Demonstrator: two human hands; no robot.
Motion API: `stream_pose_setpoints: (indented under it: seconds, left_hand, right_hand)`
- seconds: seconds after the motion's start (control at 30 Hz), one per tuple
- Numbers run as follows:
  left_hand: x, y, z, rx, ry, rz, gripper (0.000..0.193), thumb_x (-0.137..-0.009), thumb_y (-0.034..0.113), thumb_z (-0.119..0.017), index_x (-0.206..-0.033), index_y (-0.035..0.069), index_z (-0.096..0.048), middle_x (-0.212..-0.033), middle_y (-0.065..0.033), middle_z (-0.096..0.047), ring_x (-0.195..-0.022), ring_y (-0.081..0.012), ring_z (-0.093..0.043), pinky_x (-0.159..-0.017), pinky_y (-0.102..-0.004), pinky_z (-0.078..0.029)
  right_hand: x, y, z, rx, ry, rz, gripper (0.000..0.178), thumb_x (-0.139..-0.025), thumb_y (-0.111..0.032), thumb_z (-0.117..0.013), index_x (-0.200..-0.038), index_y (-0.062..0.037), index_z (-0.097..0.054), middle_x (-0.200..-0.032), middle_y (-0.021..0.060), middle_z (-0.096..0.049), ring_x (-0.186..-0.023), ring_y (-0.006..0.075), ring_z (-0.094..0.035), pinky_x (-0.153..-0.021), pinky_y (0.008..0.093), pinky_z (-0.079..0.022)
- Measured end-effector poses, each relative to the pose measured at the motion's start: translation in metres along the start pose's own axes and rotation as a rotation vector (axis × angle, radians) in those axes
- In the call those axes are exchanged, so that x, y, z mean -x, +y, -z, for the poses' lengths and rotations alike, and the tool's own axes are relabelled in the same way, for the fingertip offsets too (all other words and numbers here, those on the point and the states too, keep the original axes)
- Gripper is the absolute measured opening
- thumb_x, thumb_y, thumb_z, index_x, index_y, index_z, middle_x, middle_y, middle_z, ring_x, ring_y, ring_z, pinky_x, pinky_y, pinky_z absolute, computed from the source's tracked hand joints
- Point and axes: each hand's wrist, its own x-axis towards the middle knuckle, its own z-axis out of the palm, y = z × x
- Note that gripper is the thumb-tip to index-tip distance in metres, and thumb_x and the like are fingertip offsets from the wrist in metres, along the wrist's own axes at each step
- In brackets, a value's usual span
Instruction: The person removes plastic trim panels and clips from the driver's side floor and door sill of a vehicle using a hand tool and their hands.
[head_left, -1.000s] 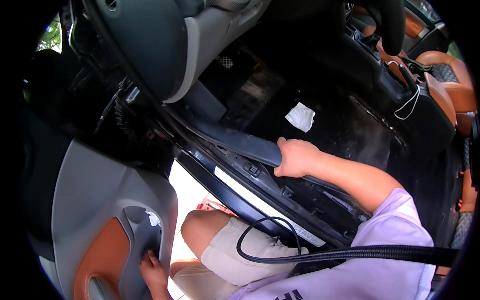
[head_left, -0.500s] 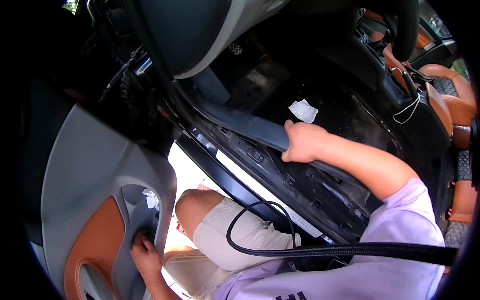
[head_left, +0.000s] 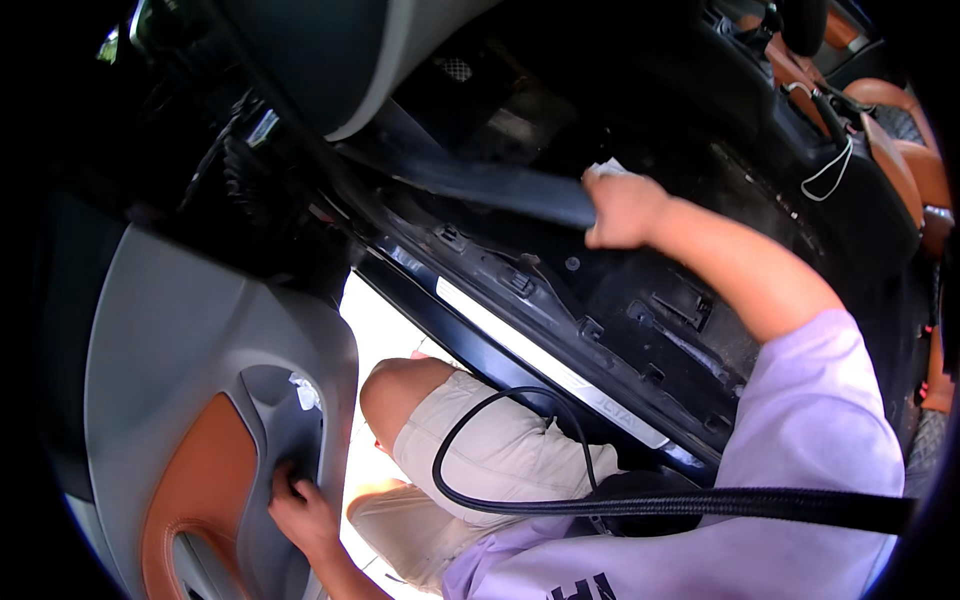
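My right hand [head_left: 628, 208] grips a long dark grey plastic sill trim [head_left: 500, 190] by its near end. The trim stands raised off the door sill of a car, and its far end runs toward the footwell below the dashboard. Under it, the bare sill [head_left: 520, 283] shows its black edge and clip points. My left hand [head_left: 303, 512] is at the grey door panel [head_left: 190, 320], fingers curled at the edge of its recess; the fingertips are partly hidden. A white crumpled paper [head_left: 608, 168] on the floor is mostly covered by my right hand.
A bright metal scuff plate [head_left: 520, 340] lines the outer sill. A thick black cord [head_left: 700, 502] loops across my lap. Another white crumpled paper [head_left: 305, 392] sits in the door pocket. Orange seats [head_left: 890, 150] and a white cable [head_left: 835, 180] lie beyond the console.
My right hand has lifted the sill trim up and inward, away from the sill, exposing more of the ledge beneath. My left hand stays on the door; the view has shifted slightly.
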Motion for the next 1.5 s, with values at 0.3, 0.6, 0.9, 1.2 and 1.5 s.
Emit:
stream_pose_setpoints:
  seconds: [0.3,0.6,0.9,1.2,1.5]
  left_hand:
    - [-0.005,0.057,-0.008,0.253,0.166,-0.623,0.022,-0.093,0.000,-0.051,-0.109,-0.006,-0.065,-0.101,-0.0178,-0.066,-0.091,-0.0319,-0.064,-0.081,-0.0410,-0.050]
    - [-0.063,0.213,-0.006,0.048,-0.117,-0.173,0.038,-0.106,0.010,-0.052,-0.138,-0.006,-0.061,-0.125,-0.0220,-0.073,-0.115,-0.0336,-0.072,-0.100,-0.0410,-0.056]
    - [-0.128,0.288,-0.117,0.855,-0.388,-0.144,0.056,-0.109,0.014,-0.049,-0.159,-0.007,-0.036,-0.155,-0.0261,-0.053,-0.144,-0.0351,-0.053,-0.123,-0.0441,-0.041]
    - [-0.191,0.305,-0.117,1.033,-0.578,-0.123,0.051,-0.109,0.021,-0.051,-0.149,-0.011,-0.044,-0.154,-0.0295,-0.051,-0.149,-0.0417,-0.046,-0.126,-0.0496,-0.037]
    - [-0.201,0.319,-0.134,1.077,-0.672,-0.148,0.058,-0.107,0.021,-0.057,-0.153,-0.008,-0.039,-0.162,-0.0301,-0.042,-0.153,-0.0410,-0.041,-0.127,-0.0497,-0.033]
  right_hand:
    - [0.010,-0.001,-0.074,-0.031,0.313,-0.012,0.061,-0.075,-0.030,-0.088,-0.118,0.0028,-0.059,-0.109,0.0187,-0.066,-0.092,0.0305,-0.074,-0.076,0.0390,-0.062]
    - [-0.003,0.020,-0.047,-0.579,-0.448,0.053,0.075,-0.094,-0.045,-0.077,-0.139,0.0081,-0.049,-0.122,0.0275,-0.069,-0.110,0.0398,-0.072,-0.091,0.0460,-0.061]
    - [-0.025,0.042,-0.104,-1.330,-0.685,0.242,0.044,-0.090,-0.037,-0.082,-0.100,0.0052,-0.075,-0.084,0.0186,-0.076,-0.077,0.0275,-0.076,-0.074,0.0384,-0.060]
    - [0.023,-0.001,-0.128,-1.624,-0.392,0.153,0.028,-0.083,-0.019,-0.086,-0.084,0.0053,-0.073,-0.075,0.0172,-0.076,-0.063,0.0273,-0.076,-0.058,0.0338,-0.058]
    - [0.010,0.025,-0.136,-1.985,-0.700,0.071,0.026,-0.089,-0.023,-0.083,-0.096,0.0011,-0.074,-0.085,0.0107,-0.077,-0.072,0.0195,-0.074,-0.072,0.0340,-0.059]
